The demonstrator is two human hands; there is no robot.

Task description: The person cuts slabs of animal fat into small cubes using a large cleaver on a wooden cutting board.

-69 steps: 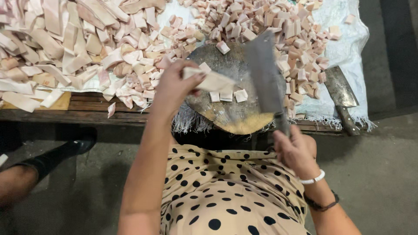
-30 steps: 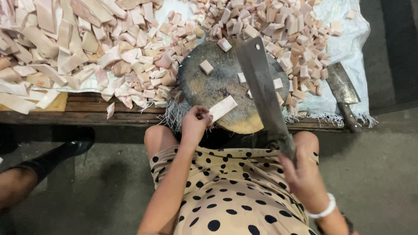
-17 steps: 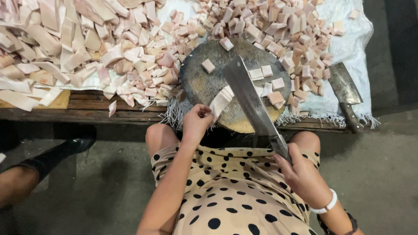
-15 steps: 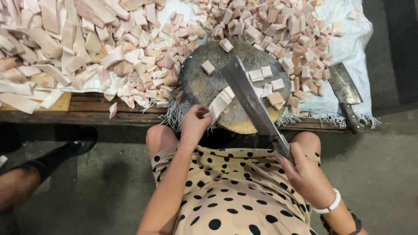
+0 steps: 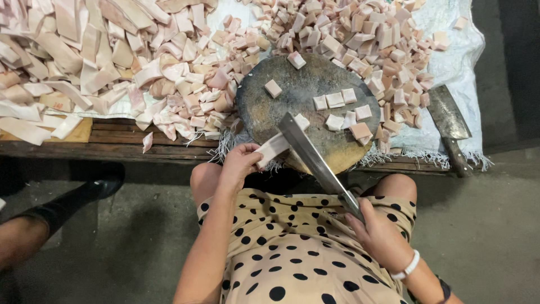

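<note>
Your left hand (image 5: 239,163), low in the centre of the frame, is pinched shut on the near end of a pale strip of pork fat (image 5: 277,145), which lies across the near edge of the round wooden chopping block (image 5: 292,93); your right hand (image 5: 378,233), at lower right, is closed around the handle of a cleaver (image 5: 308,153), whose long blade slants up and left and meets the strip near its far end; cut cubes (image 5: 343,110) lie scattered on the right half of the block, with one more (image 5: 273,88) alone toward its upper left; a heap of diced pieces (image 5: 360,28) fills the upper right on a white woven sack sheet (image 5: 450,62), frayed along its near edge; uncut strips and slabs (image 5: 84,50) pile at the upper left; a second cleaver (image 5: 450,126) rests at the right edge of the sheet; a black boot (image 5: 73,197) stands at the left, on the floor.
</note>
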